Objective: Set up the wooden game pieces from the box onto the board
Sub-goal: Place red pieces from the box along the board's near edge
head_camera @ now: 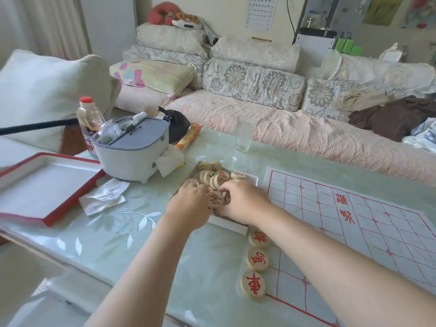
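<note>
1. Wooden pieces [213,178] lie heaped in the white box [228,224] on the surface [141,232], just left of the board [368,244].
2. Three placed pieces [257,259] sit in a row on the board's near-left edge.
3. Left hand [188,204] and right hand [243,199] are both in the box, fingers curled down among the pieces. A tilted piece [215,199] sits between them; can't tell which hand grips it.
4. Red lid [47,190] lies far left, glass [245,133] behind.

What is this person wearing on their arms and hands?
Nothing that shows: no sleeves are in view, and the left hand and right hand have no gloves, watch, bracelet or visible ring.
</note>
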The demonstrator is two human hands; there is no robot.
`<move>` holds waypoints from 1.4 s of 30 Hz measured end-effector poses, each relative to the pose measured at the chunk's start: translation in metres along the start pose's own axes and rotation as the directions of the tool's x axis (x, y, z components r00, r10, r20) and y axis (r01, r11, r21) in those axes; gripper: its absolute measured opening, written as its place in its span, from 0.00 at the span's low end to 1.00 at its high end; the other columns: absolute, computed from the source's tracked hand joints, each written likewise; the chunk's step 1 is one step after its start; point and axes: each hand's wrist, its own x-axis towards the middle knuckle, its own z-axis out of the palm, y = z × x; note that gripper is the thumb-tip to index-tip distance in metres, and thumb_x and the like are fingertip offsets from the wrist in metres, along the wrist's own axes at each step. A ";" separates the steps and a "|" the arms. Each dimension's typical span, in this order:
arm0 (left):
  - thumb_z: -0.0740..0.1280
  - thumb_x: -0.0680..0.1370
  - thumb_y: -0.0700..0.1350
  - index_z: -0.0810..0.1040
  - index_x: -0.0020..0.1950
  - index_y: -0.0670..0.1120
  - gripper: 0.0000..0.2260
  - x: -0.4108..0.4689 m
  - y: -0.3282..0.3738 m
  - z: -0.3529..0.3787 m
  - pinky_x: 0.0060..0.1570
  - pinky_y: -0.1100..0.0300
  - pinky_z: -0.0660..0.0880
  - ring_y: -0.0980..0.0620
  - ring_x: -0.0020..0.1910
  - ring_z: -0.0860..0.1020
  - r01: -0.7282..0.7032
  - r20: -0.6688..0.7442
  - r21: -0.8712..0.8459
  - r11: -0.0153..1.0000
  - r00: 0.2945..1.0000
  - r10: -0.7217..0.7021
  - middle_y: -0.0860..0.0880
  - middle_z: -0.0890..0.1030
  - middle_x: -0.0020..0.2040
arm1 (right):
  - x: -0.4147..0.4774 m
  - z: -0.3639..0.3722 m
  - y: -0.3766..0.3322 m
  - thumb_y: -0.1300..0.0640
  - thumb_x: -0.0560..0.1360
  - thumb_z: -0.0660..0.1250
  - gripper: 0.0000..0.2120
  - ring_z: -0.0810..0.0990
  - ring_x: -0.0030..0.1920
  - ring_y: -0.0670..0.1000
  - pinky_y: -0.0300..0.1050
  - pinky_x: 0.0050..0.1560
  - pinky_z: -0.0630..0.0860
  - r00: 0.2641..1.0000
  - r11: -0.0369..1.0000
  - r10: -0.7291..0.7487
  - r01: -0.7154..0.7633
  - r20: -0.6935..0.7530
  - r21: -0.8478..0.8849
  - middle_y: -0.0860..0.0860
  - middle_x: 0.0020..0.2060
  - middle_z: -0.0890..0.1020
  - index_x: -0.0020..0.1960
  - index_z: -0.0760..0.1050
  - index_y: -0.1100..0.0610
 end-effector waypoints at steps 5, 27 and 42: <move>0.59 0.78 0.44 0.71 0.66 0.47 0.16 -0.003 -0.002 0.000 0.54 0.53 0.71 0.44 0.60 0.73 -0.025 0.039 0.023 0.999 0.999 0.024 0.46 0.76 0.60 | 0.007 0.014 -0.010 0.41 0.71 0.69 0.16 0.77 0.60 0.49 0.41 0.46 0.66 0.998 0.999 0.044 -0.045 -0.045 -0.018 0.43 0.57 0.81 0.56 0.78 0.44; 0.62 0.76 0.40 0.76 0.64 0.55 0.18 -0.005 0.000 -0.026 0.35 0.62 0.69 0.46 0.50 0.77 0.071 -0.027 -0.565 0.822 0.994 -0.104 0.49 0.77 0.60 | 0.043 -0.001 0.015 0.53 0.74 0.71 0.29 0.73 0.67 0.52 0.46 0.60 0.70 1.000 1.000 -0.023 0.023 0.019 0.016 0.46 0.69 0.72 0.73 0.68 0.44; 0.65 0.76 0.41 0.77 0.54 0.59 0.14 -0.004 0.020 -0.016 0.25 0.63 0.69 0.53 0.33 0.74 0.030 0.033 -0.510 0.859 0.999 -0.015 0.53 0.79 0.51 | 0.006 -0.017 0.042 0.45 0.76 0.69 0.21 0.76 0.56 0.52 0.47 0.55 0.73 0.990 0.982 -0.045 0.068 -0.135 0.173 0.49 0.60 0.72 0.67 0.73 0.47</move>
